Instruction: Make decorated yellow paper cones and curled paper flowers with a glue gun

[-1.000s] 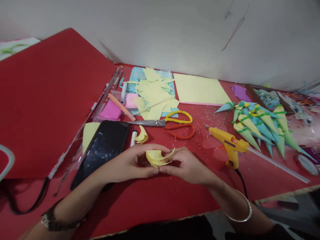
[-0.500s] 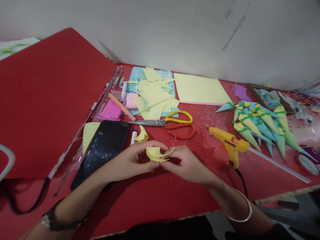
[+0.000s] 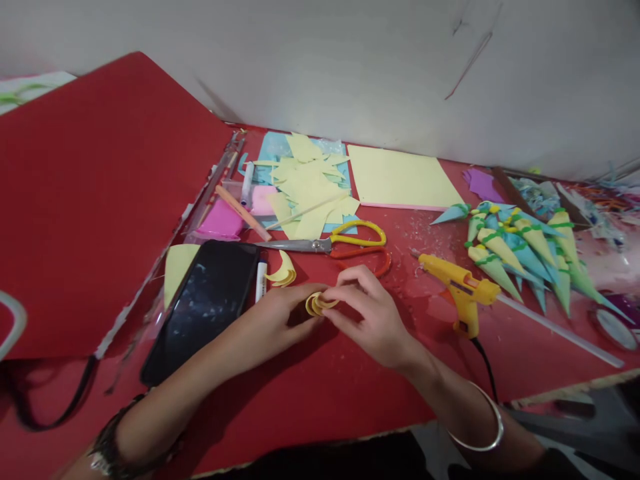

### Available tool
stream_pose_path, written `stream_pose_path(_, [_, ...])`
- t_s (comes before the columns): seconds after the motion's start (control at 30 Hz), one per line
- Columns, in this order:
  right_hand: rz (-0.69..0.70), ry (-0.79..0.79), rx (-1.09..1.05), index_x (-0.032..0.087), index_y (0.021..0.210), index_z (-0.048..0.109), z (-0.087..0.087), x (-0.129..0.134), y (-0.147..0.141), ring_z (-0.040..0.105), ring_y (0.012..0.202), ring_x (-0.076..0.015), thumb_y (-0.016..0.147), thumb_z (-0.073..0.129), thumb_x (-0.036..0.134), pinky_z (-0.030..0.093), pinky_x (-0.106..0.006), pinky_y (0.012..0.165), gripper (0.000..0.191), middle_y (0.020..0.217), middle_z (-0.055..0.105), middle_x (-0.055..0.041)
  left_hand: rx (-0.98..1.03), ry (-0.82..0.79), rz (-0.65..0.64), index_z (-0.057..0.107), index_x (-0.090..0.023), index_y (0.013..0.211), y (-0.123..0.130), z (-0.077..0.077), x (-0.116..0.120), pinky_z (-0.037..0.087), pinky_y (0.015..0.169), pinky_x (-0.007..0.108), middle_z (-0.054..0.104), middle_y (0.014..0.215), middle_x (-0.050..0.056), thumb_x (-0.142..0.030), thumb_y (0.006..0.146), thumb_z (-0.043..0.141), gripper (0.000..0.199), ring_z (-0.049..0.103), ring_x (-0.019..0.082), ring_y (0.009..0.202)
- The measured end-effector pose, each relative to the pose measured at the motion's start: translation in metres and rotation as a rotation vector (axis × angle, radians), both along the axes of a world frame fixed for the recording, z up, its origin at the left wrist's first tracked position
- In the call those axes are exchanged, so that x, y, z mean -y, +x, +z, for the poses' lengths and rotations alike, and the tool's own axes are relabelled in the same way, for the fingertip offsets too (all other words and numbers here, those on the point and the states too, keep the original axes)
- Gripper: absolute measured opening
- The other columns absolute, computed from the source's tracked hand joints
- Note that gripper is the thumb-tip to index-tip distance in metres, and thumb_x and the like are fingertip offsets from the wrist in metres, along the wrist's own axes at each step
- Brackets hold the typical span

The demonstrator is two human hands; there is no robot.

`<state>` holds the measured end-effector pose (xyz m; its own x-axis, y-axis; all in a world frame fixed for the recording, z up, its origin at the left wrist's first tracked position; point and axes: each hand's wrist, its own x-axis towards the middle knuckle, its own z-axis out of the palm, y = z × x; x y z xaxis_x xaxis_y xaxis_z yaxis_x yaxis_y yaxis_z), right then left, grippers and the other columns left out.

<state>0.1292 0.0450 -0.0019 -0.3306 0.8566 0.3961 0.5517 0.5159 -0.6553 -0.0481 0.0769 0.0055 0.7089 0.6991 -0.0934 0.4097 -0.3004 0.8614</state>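
A small curled yellow paper piece [image 3: 315,305] is pinched between both hands above the red table. My left hand [image 3: 280,319] grips its left side, with thumb and fingers closed around it. From the right, my right hand [image 3: 367,310] holds the other edge between thumb and fingertips. Just behind my left hand lies another rolled yellow paper [image 3: 284,270], beside a white marker [image 3: 261,281]. The scissors [image 3: 317,247] with yellow and red handles rest behind both hands.
A black phone [image 3: 205,303] lies left, near a raised red board [image 3: 110,200]. Yellow scraps [image 3: 310,193] and a yellow sheet [image 3: 403,179] are at the back. A yellow glue gun [image 3: 463,287], with its cord, and paper cones [image 3: 520,247] stand right.
The yellow paper in my hands has gone from a wide open curl to a tighter roll. My right hand's fingers have risen and moved over it.
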Motion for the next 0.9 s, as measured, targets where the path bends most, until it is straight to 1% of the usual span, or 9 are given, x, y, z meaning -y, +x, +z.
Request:
stream_pose_path(0.07, [0.003,-0.024,-0.022,0.020,0.086,0.057,-0.001,0.000,-0.001,0.054,0.079,-0.0131,0.084,0.051,0.019,0.046,-0.025,0.070,0.007,0.085,0.052,-0.0029,-0.013,0.020,-0.030,0.055,-0.019,0.096,0.000,0.000,0.001,0.045,0.073,0.024,0.062,0.089,0.000,-0.024,0.085,0.047,0.014,0.057,0.014,0.080])
stream_pose_path(0.13, [0.002,-0.040,-0.073,0.020,0.084,0.056,-0.001,-0.001,-0.001,0.054,0.079,-0.0125,0.084,0.050,0.016,0.045,-0.024,0.071,0.007,0.083,0.054,-0.0022,-0.006,0.069,-0.031,0.054,-0.020,0.099,-0.001,0.001,0.001,0.045,0.078,0.025,0.060,0.096,0.002,-0.028,0.084,0.051,0.018,0.056,0.015,0.087])
stream_pose_path(0.2, [-0.001,-0.050,-0.133,0.020,0.085,0.055,0.000,-0.002,-0.001,0.054,0.078,-0.0120,0.083,0.049,0.013,0.045,-0.024,0.071,0.008,0.084,0.056,-0.0021,0.015,0.150,0.005,0.052,-0.020,0.107,-0.005,0.002,0.001,0.042,0.085,0.028,0.055,0.107,0.004,-0.032,0.081,0.055,0.028,0.052,0.017,0.098])
stream_pose_path(0.27, [-0.009,-0.060,-0.172,0.019,0.084,0.054,0.000,-0.002,-0.001,0.055,0.077,-0.0116,0.081,0.050,0.012,0.046,-0.023,0.069,0.009,0.083,0.058,-0.0019,0.049,0.228,0.048,0.049,-0.021,0.113,-0.008,0.004,0.001,0.040,0.090,0.029,0.052,0.113,0.006,-0.032,0.082,0.053,0.033,0.049,0.018,0.104])
stream_pose_path(0.37, [-0.005,-0.067,-0.174,0.020,0.082,0.054,0.000,-0.002,-0.002,0.056,0.076,-0.0124,0.080,0.051,0.013,0.047,-0.025,0.070,0.008,0.080,0.059,-0.0016,0.094,0.290,0.094,0.053,-0.020,0.110,-0.010,0.006,0.001,0.042,0.085,0.027,0.054,0.104,0.005,-0.029,0.086,0.047,0.026,0.051,0.016,0.096])
stream_pose_path(0.5, [0.017,-0.054,-0.174,0.020,0.082,0.054,0.000,-0.002,-0.002,0.057,0.076,-0.0133,0.078,0.051,0.013,0.047,-0.028,0.072,0.008,0.080,0.061,-0.0022,0.118,0.302,0.105,0.058,-0.019,0.098,-0.009,0.008,0.001,0.044,0.076,0.024,0.057,0.092,0.003,-0.023,0.086,0.045,0.018,0.054,0.014,0.084])
stream_pose_path(0.77, [0.021,-0.079,-0.200,0.020,0.081,0.054,0.001,-0.002,-0.002,0.056,0.075,-0.0128,0.078,0.050,0.013,0.047,-0.027,0.071,0.009,0.079,0.059,-0.0018,0.140,0.300,0.092,0.059,-0.019,0.098,-0.008,0.008,0.001,0.044,0.076,0.022,0.059,0.091,0.003,-0.018,0.085,0.045,0.019,0.054,0.013,0.084])
stream_pose_path(0.9, [0.023,-0.075,-0.193,0.020,0.081,0.054,0.001,-0.002,-0.001,0.056,0.077,-0.0124,0.077,0.051,0.010,0.046,-0.026,0.072,0.010,0.080,0.059,-0.0015,0.135,0.310,0.112,0.061,-0.019,0.097,-0.007,0.008,0.001,0.044,0.075,0.021,0.060,0.090,0.002,-0.017,0.085,0.045,0.020,0.055,0.012,0.083])
